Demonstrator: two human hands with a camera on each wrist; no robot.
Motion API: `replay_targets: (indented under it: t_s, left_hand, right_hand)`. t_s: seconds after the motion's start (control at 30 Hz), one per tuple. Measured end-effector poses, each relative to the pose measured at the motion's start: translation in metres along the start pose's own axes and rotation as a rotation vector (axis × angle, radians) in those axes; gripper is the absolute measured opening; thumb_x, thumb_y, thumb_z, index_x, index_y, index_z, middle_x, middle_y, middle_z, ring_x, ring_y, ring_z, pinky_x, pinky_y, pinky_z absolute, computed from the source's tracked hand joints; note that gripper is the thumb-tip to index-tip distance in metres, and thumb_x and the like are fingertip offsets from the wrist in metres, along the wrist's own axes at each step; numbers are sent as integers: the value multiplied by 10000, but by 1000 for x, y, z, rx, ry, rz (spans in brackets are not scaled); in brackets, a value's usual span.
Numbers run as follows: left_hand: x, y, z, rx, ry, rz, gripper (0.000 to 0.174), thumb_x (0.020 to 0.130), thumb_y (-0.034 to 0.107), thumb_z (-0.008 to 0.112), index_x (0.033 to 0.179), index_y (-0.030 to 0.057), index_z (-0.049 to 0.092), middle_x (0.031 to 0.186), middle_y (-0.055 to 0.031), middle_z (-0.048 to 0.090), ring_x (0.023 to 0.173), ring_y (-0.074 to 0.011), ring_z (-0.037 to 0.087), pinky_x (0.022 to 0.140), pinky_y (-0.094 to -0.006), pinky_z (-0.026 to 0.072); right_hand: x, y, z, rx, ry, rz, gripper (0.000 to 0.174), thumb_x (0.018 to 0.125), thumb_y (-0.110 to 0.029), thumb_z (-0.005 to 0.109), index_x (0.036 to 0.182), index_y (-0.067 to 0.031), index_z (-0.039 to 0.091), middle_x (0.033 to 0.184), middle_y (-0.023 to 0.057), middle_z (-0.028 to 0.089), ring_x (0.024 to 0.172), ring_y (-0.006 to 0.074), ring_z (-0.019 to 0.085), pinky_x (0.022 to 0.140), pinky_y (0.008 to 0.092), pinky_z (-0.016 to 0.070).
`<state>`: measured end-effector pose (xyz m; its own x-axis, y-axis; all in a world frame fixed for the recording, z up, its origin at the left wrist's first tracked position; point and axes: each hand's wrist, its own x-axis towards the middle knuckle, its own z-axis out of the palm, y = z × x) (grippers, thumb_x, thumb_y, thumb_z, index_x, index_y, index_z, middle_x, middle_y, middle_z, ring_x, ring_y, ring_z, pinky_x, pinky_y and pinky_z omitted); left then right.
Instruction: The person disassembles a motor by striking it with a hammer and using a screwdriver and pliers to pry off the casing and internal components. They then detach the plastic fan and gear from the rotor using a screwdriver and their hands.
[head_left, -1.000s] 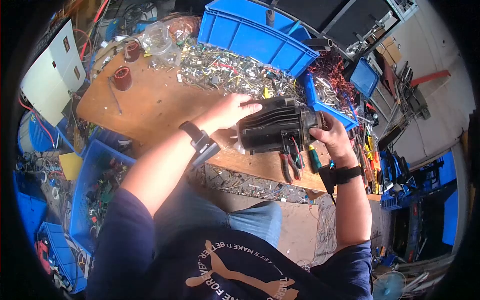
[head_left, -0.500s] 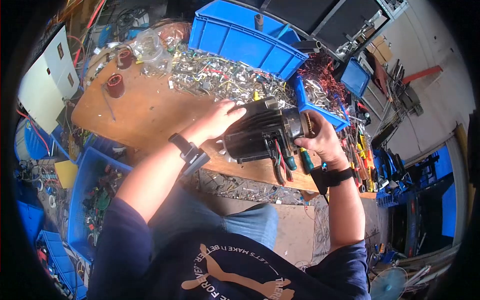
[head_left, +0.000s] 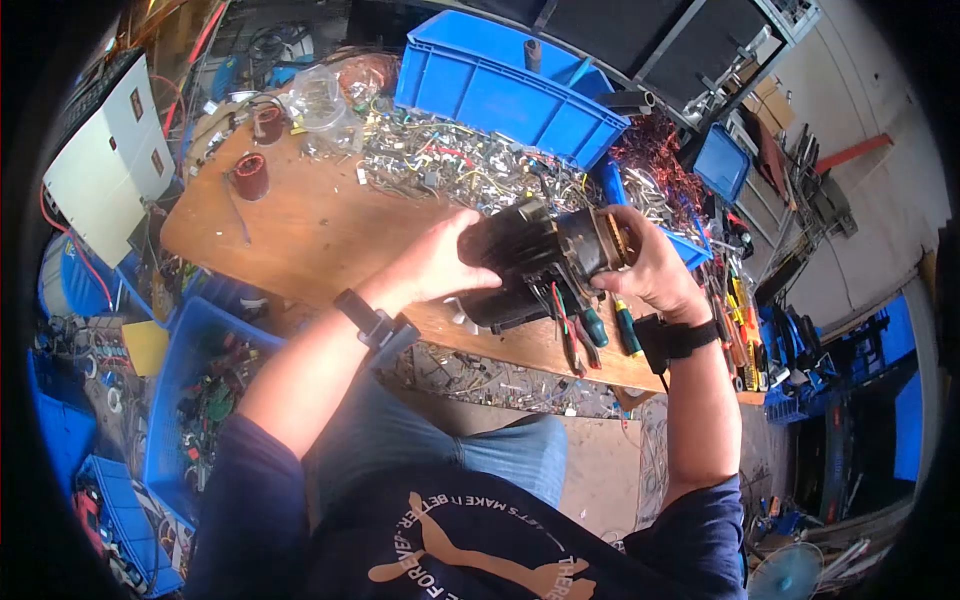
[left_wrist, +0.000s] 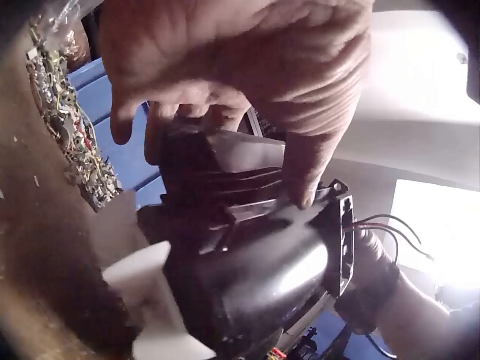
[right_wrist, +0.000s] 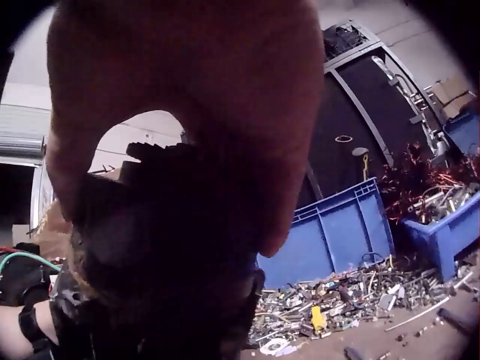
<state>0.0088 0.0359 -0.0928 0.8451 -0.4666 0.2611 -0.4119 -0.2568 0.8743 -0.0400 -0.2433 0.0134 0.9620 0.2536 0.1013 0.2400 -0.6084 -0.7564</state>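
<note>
Both hands hold a black electric motor (head_left: pixel 515 262) above the near edge of the wooden table. Its ribbed housing has an open box on the side, with red and green wires coming out. My left hand (head_left: pixel 432 262) grips the left end, thumb on the near side and fingers over the far side, as the left wrist view shows. White fan blades (left_wrist: pixel 154 300) stick out at that end. My right hand (head_left: pixel 652 268) grips the other end around a toothed gear (right_wrist: pixel 161 161), dark in the right wrist view.
Pliers (head_left: pixel 575 345) and green-handled screwdrivers (head_left: pixel 627 325) lie under and beside the motor. Behind it spreads a heap of small scrap parts (head_left: pixel 440 150) before a large blue crate (head_left: pixel 510 85). Two red copper coils (head_left: pixel 251 177) stand on the table (head_left: pixel 300 225) at the left.
The left hand has shifted from lying along the motor's top to spanning its body with the thumb lower. The motor has tilted and rolled slightly; the right hand keeps its hold on the gear end.
</note>
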Motion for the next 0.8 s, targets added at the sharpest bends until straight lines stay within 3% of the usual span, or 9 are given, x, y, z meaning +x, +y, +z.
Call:
replay_targets:
  t_s: [0.07, 0.17, 0.3, 0.33, 0.4, 0.47, 0.8]
  left_hand:
    - [-6, -11, 14, -19, 95, 79, 709, 673, 163, 860, 1262, -9, 505, 1196, -170, 620, 1120, -252, 593, 968, -364, 458]
    - [-10, -11, 16, -96, 134, 80, 694, 649, 214, 870, 1213, -12, 534, 1143, -196, 621, 1101, -318, 598, 947, -401, 466]
    - [-25, -6, 15, -2, 190, 96, 643, 654, 228, 869, 1157, -13, 549, 1111, -205, 622, 1069, -338, 602, 906, -407, 475]
    - [-32, -5, 15, 15, 207, 101, 625, 657, 235, 867, 1138, -11, 553, 1099, -204, 624, 1055, -342, 605, 893, -409, 478]
    - [-42, -12, 15, 3, 224, 111, 582, 676, 269, 859, 1086, -3, 548, 1060, -189, 623, 1000, -342, 614, 843, -421, 484]
    - [-52, -19, 18, 5, 297, 104, 597, 689, 301, 853, 1095, -3, 538, 1054, -187, 617, 995, -344, 611, 836, -421, 485]
    - [-76, -43, 20, -13, 455, 140, 670, 722, 363, 828, 1188, -1, 513, 1105, -191, 593, 1034, -344, 594, 871, -430, 477]
  right_hand:
    - [-2, 3, 0, 55, -18, 22, 934, 560, -147, 887, 1344, 47, 417, 1182, 151, 575, 1106, 222, 558, 988, 313, 428]
    - [-6, 1, 2, 57, -12, 20, 927, 552, -173, 907, 1321, 18, 427, 1183, 77, 539, 1089, 158, 535, 985, 292, 421]
    - [-11, -16, 13, -79, 11, -22, 962, 511, -112, 898, 1332, 33, 419, 1208, 154, 558, 1144, 216, 532, 1014, 316, 408]
    - [-13, -24, 19, -15, 20, -66, 915, 498, -116, 889, 1292, 19, 456, 1174, 156, 561, 1120, 238, 548, 997, 326, 423]
    - [-7, -33, 24, -165, -21, -181, 888, 494, -119, 882, 1272, 13, 476, 1150, 155, 557, 1100, 261, 556, 983, 336, 433]
    - [0, -48, 29, -251, -72, -243, 859, 485, -134, 876, 1245, 2, 501, 1127, 157, 546, 1080, 301, 558, 964, 356, 446]
    - [50, -105, 54, -504, -341, -296, 828, 514, -135, 867, 1255, -17, 516, 1163, 157, 554, 1138, 321, 549, 1001, 357, 443]
